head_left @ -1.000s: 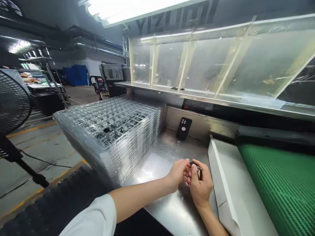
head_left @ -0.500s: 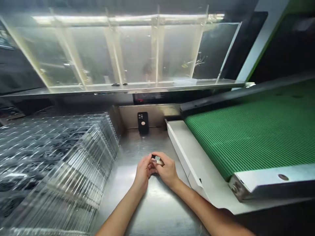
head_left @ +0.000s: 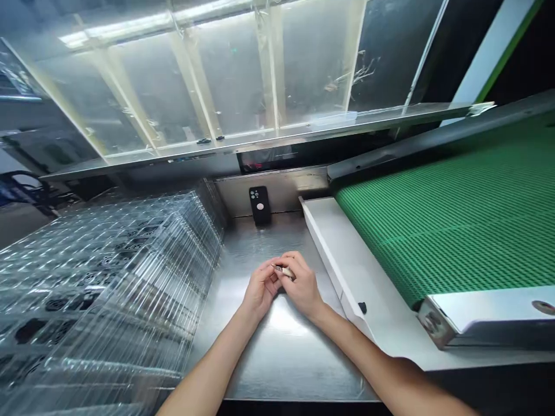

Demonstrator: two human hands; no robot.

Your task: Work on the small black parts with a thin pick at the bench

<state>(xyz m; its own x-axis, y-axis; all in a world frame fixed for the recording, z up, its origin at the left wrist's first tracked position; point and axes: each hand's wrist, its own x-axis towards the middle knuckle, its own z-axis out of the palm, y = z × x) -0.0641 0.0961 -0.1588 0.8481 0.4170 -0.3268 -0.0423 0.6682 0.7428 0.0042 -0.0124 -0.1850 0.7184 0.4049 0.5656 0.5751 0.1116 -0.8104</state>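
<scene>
Head view: right grip (head_left: 303,284) pinches a tool (head_left: 287,271); what left grip (head_left: 256,292) holds, I can't tell; phone (head_left: 260,215) beyond both.

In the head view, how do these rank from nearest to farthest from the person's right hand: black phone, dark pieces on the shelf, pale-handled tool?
1. Pale-handled tool: in the right hand itself.
2. Black phone: ahead, upright at the metal table's back.
3. Dark pieces: beyond, leftward on the shelf.
</scene>
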